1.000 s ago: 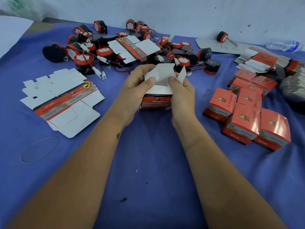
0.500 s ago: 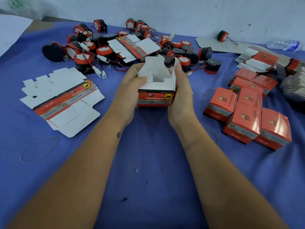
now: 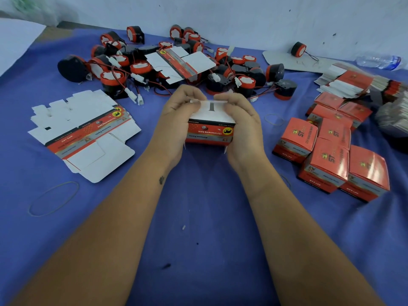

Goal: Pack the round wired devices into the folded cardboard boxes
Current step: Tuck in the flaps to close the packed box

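while the cardboard box (image 3: 209,129) is held above the blue cloth (image 3: 198,217), it is gripped on its left side by the left hand (image 3: 176,120) and on its right side by the right hand (image 3: 240,122), fingers curled over the white flaps on top. the flaps are pressed down, with a dark slot visible between them. the round wired devices (image 3: 176,62) are piled just beyond the box. flat box blanks (image 3: 84,133) are laid to the left; closed boxes (image 3: 331,155) are grouped to the right.
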Demonstrator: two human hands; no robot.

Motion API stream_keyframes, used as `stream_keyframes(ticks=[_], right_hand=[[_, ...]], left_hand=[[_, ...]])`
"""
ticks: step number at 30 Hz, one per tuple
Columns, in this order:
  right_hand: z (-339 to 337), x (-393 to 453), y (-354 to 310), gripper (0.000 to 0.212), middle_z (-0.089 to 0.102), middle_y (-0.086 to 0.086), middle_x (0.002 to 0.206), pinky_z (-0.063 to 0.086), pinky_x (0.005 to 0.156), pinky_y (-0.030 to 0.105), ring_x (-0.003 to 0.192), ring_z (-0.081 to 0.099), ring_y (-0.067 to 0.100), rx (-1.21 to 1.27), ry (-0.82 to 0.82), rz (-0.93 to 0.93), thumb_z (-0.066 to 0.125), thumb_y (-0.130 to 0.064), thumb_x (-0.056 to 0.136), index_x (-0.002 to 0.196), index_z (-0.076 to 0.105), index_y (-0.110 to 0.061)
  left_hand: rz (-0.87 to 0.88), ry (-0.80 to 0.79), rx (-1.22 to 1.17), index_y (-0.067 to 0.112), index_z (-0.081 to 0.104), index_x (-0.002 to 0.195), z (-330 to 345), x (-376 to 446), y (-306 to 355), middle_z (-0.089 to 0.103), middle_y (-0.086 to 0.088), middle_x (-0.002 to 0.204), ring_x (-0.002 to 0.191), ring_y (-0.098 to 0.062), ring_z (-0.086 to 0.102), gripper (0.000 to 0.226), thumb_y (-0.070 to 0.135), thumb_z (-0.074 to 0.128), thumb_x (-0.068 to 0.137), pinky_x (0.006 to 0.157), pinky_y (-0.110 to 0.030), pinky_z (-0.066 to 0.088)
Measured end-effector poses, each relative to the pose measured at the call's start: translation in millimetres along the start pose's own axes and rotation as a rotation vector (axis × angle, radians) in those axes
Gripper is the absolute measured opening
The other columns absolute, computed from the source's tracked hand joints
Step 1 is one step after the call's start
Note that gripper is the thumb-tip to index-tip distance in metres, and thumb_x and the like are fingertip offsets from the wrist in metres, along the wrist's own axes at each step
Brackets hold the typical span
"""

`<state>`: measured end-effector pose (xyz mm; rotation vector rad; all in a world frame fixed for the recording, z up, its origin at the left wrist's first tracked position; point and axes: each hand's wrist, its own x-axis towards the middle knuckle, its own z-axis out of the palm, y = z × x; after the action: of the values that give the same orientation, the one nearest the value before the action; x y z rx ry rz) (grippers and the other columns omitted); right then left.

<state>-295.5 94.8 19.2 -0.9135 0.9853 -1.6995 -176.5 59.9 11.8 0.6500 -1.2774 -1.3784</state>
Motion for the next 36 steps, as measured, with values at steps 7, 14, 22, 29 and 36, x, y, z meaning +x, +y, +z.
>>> stream_keyframes(ticks=[7, 14, 22, 29, 36], right_hand=[[-1.5, -1.0, -2.4, 0.023, 0.064, -0.002, 0.076, 0.052, 0.055, 0.028, 0.064, 0.063, 0.013, -0.143, 0.002, 0.022, 0.05, 0.001, 0.086, 0.082, 0.063, -0.017], [1.4, -4.1, -4.4, 0.036, 0.06, 0.003, 0.089, 0.054, 0.064, 0.035, 0.078, 0.061, 0.019, -0.26, 0.017, -0.006, 0.051, 0.01, 0.084, 0.096, 0.059, -0.023], [-0.5, -5.8, -2.1, 0.03, 0.053, -0.001, 0.111, 0.039, 0.089, 0.039, 0.102, 0.047, 0.017, -0.825, 0.145, -0.023, 0.032, -0.051, 0.098, 0.097, 0.059, -0.039], [1.5, -8.1, -12.3, 0.019, 0.06, 0.012, 0.112, 0.05, 0.091, 0.049, 0.101, 0.059, 0.024, -0.437, 0.093, -0.161, 0.056, -0.003, 0.09, 0.094, 0.062, -0.02], [-1.0, -9.7, 7.8, 0.072, 0.04, 0.006, 0.138, 0.029, 0.103, 0.034, 0.126, 0.037, 0.022, -1.284, 0.148, -0.502, 0.051, 0.012, 0.065, 0.128, 0.056, -0.024]], left_hand=[[-0.044, 0.041, 0.088, 0.03, 0.062, 0.079, 0.0, 0.3, -3.4, 0.064, 0.007, 0.08, 0.071, -0.008, 0.064, 0.011, 0.023, 0.055, 0.076, 0.056, -0.024, 0.051], [0.023, 0.089, 0.109, 0.03, 0.063, 0.099, 1.2, -0.1, -4.2, 0.064, 0.002, 0.091, 0.076, -0.008, 0.065, 0.034, 0.01, 0.054, 0.073, 0.059, -0.025, 0.053], [-0.106, 0.228, 0.507, 0.023, 0.054, 0.1, -1.6, 4.8, -14.7, 0.061, 0.01, 0.09, 0.088, -0.008, 0.057, 0.039, 0.052, 0.03, 0.093, 0.083, -0.017, 0.045], [-0.18, 0.072, 0.241, 0.026, 0.06, 0.13, -8.1, 6.7, -7.0, 0.068, 0.006, 0.122, 0.117, -0.011, 0.06, 0.055, 0.059, 0.043, 0.089, 0.102, -0.038, 0.046], [-0.008, 0.113, 0.578, 0.019, 0.049, 0.128, -16.4, 3.8, -8.3, 0.062, 0.009, 0.114, 0.107, -0.004, 0.06, 0.061, 0.017, 0.082, 0.077, 0.086, -0.018, 0.048]])
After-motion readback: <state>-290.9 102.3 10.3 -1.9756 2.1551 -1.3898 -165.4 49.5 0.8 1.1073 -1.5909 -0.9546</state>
